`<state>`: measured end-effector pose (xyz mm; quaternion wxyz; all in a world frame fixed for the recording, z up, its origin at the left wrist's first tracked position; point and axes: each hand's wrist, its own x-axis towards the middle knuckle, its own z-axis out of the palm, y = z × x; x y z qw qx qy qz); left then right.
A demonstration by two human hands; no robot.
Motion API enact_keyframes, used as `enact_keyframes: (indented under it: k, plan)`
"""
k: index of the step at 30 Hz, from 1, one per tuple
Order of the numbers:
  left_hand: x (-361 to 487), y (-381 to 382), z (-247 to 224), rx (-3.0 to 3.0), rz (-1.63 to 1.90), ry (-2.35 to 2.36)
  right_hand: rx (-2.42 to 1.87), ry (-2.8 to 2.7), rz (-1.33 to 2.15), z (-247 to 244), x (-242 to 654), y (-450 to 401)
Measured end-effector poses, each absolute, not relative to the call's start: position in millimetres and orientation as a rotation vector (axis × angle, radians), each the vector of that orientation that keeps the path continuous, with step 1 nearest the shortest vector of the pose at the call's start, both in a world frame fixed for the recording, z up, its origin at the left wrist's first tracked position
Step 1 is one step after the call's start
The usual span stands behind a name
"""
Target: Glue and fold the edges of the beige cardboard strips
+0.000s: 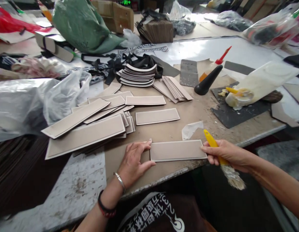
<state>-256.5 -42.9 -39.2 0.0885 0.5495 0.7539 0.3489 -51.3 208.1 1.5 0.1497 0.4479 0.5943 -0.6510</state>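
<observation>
A long beige panel (178, 150) with a pale border lies at the table's front edge. My left hand (135, 158) is at its left end, thumb and fingers spread apart near the two corners. My right hand (219, 153) has its thumb on the panel's right end and fingers beneath, while also gripping a yellow-handled brush (212, 139). The brush's pale, caked bristles point down past the table edge. Behind the panel lie a scrap of whitish film (192, 129) and another beige panel (158, 116).
Several beige panels (86, 133) are piled at the left, near clear plastic (67, 93). Curved pieces (137, 75) are stacked behind. On the right are a black cone (208, 80), a red-tipped bottle (220, 58) and a glue-smeared white container (263, 82) on a dark sheet (233, 114).
</observation>
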Motion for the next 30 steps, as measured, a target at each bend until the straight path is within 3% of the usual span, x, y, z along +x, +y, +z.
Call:
enact_keyframes:
  k: [30]
  plan:
    - [-264, -45, -50, 1.962, 1.007, 2.258, 1.210, 1.776, -1.901, 0, -54, 204]
